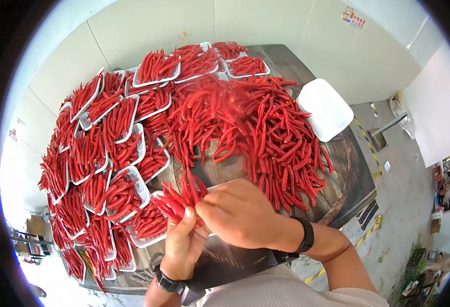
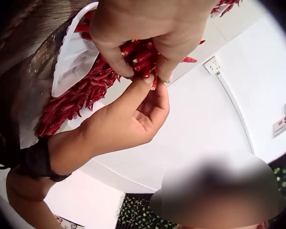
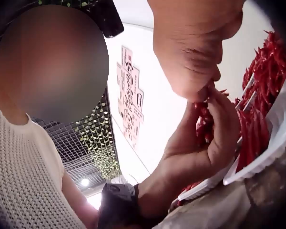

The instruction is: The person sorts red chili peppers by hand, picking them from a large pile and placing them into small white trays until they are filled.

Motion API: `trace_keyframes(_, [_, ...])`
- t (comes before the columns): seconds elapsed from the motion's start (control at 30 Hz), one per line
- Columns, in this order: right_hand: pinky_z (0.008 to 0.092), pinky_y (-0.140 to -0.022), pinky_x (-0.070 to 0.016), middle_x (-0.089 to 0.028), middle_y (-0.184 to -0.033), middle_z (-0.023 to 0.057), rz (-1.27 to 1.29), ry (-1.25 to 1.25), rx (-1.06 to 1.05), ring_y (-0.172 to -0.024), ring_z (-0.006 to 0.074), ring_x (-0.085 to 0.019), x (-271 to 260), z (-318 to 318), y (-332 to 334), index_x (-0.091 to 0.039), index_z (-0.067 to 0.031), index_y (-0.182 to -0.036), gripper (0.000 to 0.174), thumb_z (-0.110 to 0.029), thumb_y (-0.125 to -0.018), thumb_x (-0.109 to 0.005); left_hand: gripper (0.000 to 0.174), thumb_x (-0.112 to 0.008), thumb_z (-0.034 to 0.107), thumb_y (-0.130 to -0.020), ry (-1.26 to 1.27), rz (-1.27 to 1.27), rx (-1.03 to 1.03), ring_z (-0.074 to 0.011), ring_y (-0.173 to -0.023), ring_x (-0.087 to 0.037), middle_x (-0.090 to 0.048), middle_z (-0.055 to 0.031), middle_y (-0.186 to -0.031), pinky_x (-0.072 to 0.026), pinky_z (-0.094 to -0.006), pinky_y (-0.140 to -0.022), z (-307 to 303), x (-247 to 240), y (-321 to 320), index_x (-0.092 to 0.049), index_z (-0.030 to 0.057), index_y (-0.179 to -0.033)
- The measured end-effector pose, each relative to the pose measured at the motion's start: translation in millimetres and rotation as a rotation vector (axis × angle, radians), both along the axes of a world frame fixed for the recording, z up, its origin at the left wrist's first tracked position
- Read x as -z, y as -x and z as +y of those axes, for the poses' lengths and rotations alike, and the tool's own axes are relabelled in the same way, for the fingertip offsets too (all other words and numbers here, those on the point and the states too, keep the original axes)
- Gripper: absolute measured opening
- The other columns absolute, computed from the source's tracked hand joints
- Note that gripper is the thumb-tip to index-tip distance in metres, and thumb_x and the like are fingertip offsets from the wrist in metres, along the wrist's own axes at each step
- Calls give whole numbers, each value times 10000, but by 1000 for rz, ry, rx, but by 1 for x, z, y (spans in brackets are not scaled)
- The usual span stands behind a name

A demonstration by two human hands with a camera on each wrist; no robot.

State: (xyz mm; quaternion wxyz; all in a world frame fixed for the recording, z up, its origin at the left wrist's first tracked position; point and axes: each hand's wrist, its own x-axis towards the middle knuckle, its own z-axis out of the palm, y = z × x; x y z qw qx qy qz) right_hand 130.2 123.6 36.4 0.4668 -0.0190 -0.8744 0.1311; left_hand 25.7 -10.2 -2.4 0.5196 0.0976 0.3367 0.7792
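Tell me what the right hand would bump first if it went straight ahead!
Probably the bunch of red chilies in the left hand. The right hand looks right up against it, though depth is hard to judge.

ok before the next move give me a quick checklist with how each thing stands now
1. Left hand gripping the bunch of chilies: ok.
2. Right hand at the bunch: ok, thumb and finger pinching at its end.
3. Chili tips lined up: not ok, they splay.
4. White tray near the hands free for filling: cannot tell, partly hidden.
5. Loose chili pile left to draw from: ok, plenty.
6. Spare stacked trays available: ok, beside the pile.
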Motion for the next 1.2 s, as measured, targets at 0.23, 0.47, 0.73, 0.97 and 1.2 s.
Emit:
trace_keyframes(0.23, [400, -803, -455, -607, -954, 48, -186, 316, -373, -910, 271, -585, -7, 16, 1, -639, -63, -938, 217, -123, -736, -689, 475, -700, 105, -844, -7, -204, 90, -228, -1045, -608, -599, -106, -1174, -530, -370, -855, 1, -2, 13, -488, 37, -1263])
trace_keyframes(0.47, [394, -789, -433, -569, -950, 69, -400, 40, 431, -919, 274, -544, 9, 71, -10, -679, -83, -936, 205, -76, -744, -607, 337, -671, 3, -781, -77, -221, 84, -216, -855, -599, -564, -76, -954, -548, -350, -730, 0, -13, 15, -532, 27, -1088])
trace_keyframes(0.73, [394, -833, -424, -574, -1096, 73, -608, -56, 507, -1038, 263, -512, 8, 82, -17, -697, -89, -870, 159, -114, -771, -576, 334, -678, 1, -758, -21, -19, 30, -203, -798, -597, -590, -85, -915, -527, -330, -696, 1, -17, 14, -542, 11, -1063])
trace_keyframes(0.97, [383, -870, -427, -568, -1199, 69, -678, -105, 489, -1085, 266, -502, 3, 79, -19, -698, -95, -882, 171, -75, -756, -583, 322, -699, -4, -743, -60, 47, 33, -189, -771, -575, -590, -79, -919, -471, -324, -693, 3, -13, 14, -539, 12, -1022])
trace_keyframes(1.2, [394, -696, -485, -615, -851, 106, -170, 260, 2, -769, 281, -617, -16, 55, -10, -596, -34, -985, 205, -53, -800, -682, 322, -671, 18, -767, 56, 202, -135, -260, -1035, -599, -572, -97, -1097, -535, -357, -860, 7, -20, 12, -497, 49, -1037])
